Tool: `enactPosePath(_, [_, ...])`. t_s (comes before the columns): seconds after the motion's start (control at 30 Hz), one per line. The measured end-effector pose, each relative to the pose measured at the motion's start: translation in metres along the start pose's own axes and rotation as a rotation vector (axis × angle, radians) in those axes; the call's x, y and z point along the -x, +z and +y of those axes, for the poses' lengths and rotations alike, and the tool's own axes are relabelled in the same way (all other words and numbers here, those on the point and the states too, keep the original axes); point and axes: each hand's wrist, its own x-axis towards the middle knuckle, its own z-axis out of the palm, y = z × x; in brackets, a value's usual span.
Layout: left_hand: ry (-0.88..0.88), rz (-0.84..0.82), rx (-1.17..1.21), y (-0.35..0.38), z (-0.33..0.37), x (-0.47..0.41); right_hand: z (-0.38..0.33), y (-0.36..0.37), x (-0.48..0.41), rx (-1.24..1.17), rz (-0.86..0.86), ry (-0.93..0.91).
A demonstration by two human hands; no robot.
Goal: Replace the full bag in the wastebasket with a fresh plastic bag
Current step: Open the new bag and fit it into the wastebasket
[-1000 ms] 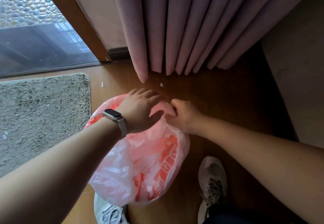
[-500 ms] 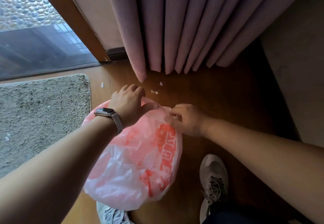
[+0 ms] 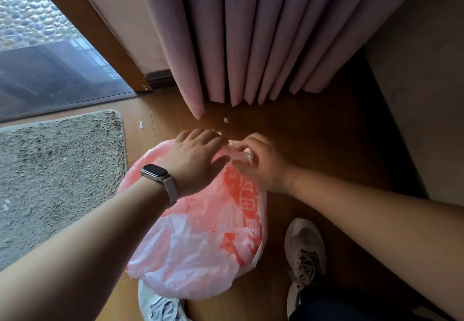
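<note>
Two shoes (image 3: 305,253) stood nearest on the wood floor (image 3: 313,145), with the bag (image 3: 200,240) between them. The bag was thin, translucent pink-white plastic with red print, puffed and crinkled. At its far edge the left hand (image 3: 194,160) lay spread flat on the plastic, a watch (image 3: 155,173) on its wrist; the right hand (image 3: 261,165) pinched a bunched fold. Beyond lay a rug (image 3: 57,170) and hung a curtain (image 3: 251,31).

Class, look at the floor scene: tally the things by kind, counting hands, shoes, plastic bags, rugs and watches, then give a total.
Hands: 2, left and right
Shoes: 2, and
Bag: 1
Rug: 1
Watch: 1
Total: 7
</note>
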Motion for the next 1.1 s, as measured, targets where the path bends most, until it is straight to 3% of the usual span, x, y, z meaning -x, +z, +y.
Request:
enactPosePath(0.17, [0.084, -0.062, 0.004, 0.005, 0.012, -0.005, 0.0, -0.007, 0.009, -0.024, 0.09, -0.014])
enactPosePath(0.27, [0.081, -0.052, -0.042, 0.009, 0.008, -0.006, -0.004, -0.007, 0.015, -0.08, 0.015, 0.071])
enactPosePath(0.37, [0.009, -0.017, -0.064, 0.009, -0.004, -0.002, -0.006, -0.002, 0.017, -0.084, -0.077, 0.108])
enactPosePath(0.63, [-0.307, 0.082, -0.009, 0.001, -0.039, 0.015, 0.005, 0.012, 0.007, 0.084, -0.127, 0.194])
enactPosePath(0.93, [-0.474, 0.088, 0.081, -0.005, -0.046, 0.015, -0.01, -0.003, 0.01, 0.04, 0.15, 0.067])
enactPosePath(1.0, [-0.421, 0.114, 0.055, -0.009, -0.042, 0.017, -0.019, -0.006, 0.012, 0.023, 0.192, 0.007])
enactPosePath(1.1, [-0.134, 0.113, 0.017, -0.015, -0.027, 0.015, -0.036, -0.004, 0.013, -0.006, 0.222, -0.094])
